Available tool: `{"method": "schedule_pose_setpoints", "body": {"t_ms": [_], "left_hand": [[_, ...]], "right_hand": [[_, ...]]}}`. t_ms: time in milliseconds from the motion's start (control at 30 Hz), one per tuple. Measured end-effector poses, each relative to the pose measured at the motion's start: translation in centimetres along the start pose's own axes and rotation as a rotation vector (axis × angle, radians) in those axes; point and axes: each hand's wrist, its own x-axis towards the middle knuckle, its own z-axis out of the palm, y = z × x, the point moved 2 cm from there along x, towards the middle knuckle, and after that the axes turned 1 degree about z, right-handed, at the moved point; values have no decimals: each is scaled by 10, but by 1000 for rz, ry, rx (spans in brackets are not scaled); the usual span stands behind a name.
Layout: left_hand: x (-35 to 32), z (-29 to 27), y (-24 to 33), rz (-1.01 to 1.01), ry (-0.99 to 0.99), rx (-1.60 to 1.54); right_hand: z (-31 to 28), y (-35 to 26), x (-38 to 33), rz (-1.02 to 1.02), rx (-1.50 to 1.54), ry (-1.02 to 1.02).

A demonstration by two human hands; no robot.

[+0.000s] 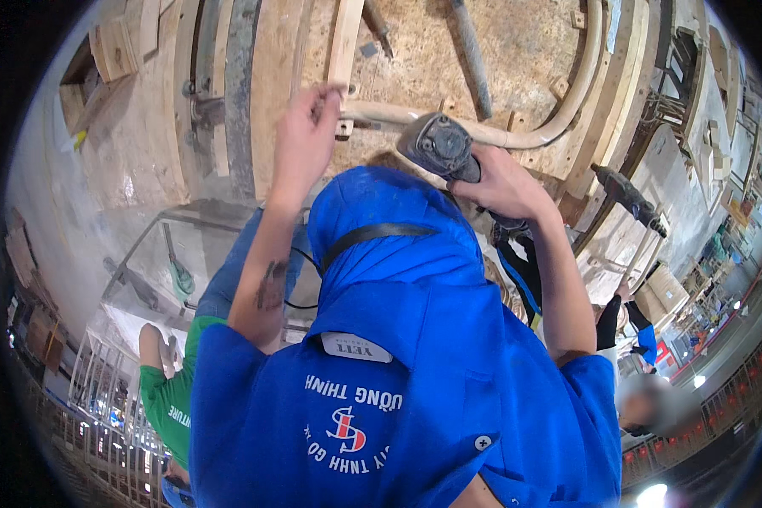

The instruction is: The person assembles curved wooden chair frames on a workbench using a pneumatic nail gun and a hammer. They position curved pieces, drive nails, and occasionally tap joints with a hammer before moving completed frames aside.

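Note:
My right hand (508, 182) is wrapped round the grip of a grey-black power tool (438, 146) with a bulky, screwed-down head. The tool's head lies over a curved, pale wooden rail (559, 127) on the workbench. My left hand (307, 135) is to the left of it, fingers curled together at the end of a straight wooden strip (344, 51). What those fingers hold, if anything, is too small to make out. Close by that hand, a small drilled wooden block (344, 128) sits beside the rail's left end.
Two dark rod-like tools (472, 63) (378, 30) lie on the worn wooden board (415, 59). A second dark power tool (628, 199) is at the bench's right side. People stand on both sides, one in a green shirt (174, 398) at left.

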Motion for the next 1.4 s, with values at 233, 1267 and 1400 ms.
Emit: {"method": "schedule_pose_setpoints", "body": {"t_ms": [233, 1267, 1400], "left_hand": [[-56, 48, -40, -87, -442, -141], [-27, 50, -42, -261, -258, -87], [-25, 52, -38, -221, -255, -190]], "right_hand": [[6, -60, 26, 16, 168, 92], [-17, -93, 81, -13, 49, -77], [-28, -89, 72, 40, 153, 12]]}}
